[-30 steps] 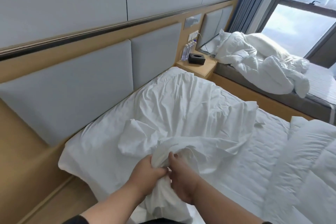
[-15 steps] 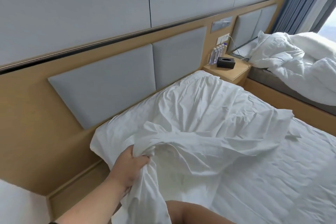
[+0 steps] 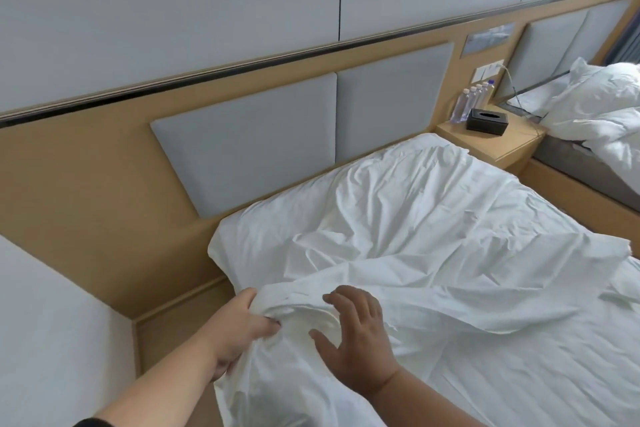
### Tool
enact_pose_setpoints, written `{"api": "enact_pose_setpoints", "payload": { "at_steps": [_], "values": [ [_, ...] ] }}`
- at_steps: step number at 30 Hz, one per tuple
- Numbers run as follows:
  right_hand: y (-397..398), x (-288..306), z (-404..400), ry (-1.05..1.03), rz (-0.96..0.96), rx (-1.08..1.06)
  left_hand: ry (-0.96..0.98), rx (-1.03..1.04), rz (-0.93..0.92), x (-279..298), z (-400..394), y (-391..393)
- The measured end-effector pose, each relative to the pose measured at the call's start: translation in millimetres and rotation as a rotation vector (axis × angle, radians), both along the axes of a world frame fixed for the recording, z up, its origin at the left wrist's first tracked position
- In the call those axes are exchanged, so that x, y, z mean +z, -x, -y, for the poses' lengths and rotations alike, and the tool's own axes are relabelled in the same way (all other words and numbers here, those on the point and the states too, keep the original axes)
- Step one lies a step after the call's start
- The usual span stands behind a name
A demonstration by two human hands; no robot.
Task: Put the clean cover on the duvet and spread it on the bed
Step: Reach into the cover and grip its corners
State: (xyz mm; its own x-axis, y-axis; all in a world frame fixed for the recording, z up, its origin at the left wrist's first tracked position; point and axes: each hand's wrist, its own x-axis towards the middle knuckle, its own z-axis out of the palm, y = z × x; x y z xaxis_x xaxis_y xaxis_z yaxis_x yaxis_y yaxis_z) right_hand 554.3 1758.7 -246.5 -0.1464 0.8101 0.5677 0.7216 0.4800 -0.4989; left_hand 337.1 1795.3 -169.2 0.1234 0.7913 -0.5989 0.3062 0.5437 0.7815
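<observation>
left hand [image 3: 242, 333] bunches near edge of crumpled white cotton duvet cover [image 3: 415, 236], anchoring it | right hand [image 3: 356, 329] fingers apart, flat, smoothing cloth | bed [image 3: 519, 392]: cover not yet spread

Hotel twin room: two beds [image 3: 398, 218], padded headboard [image 3: 263, 135], bottled water [image 3: 472, 102].

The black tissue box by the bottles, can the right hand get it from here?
Probably not. The black tissue box sits on the nightstand past the far corner of the bed, with the whole rumpled white cover between. The right hand is spread open over the cover's near edge, so the person would likely have to walk over.
</observation>
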Motion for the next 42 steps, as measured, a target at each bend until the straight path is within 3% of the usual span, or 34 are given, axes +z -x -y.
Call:
{"api": "enact_pose_setpoints", "payload": {
  "at_steps": [2,4,7,9,12,13,16,19,22,25,34,39,42],
  "values": [
    [4,5,-13,0.068,0.206,0.116,0.050,-0.093,0.035,0,2,2],
    [1,7,-28,0.295,0.432,0.261,0.115,-0.271,0.092,3,6,3],
    [9,11,-43,0.656,0.528,0.504,0.174,-0.502,0.076,10,13,8],
    [11,15,-51,0.845,0.522,0.530,0.193,-0.561,-0.102,10,15,8],
    [18,23,-52,0.938,0.718,0.477,0.157,-0.669,-0.674,0,14,-2],
    [22,25,-52,0.924,0.773,0.449,0.136,-0.672,-0.791,-7,15,-8],
    [29,27,-53,0.968,0.850,0.364,0.052,-0.646,-0.938,-31,16,-23],
    [26,30,-52,1.195,0.717,0.324,-0.048,-0.602,-0.973,-49,17,-25],
    [10,32,-43,1.294,0.486,0.347,-0.229,-0.544,-0.907,-61,19,-23],
    [-7,31,-31,1.335,0.418,0.407,-0.328,-0.544,-0.814,-71,24,-27],
    [-23,38,-14,1.427,0.428,0.532,-0.167,-0.539,-0.334,-72,34,-34],
    [-29,35,-16,1.279,0.589,0.494,-0.042,-0.400,0.047,-66,42,-31],
    [-32,31,-13,1.037,0.575,0.348,-0.020,-0.350,0.080,-60,42,-27]
  ]
}}
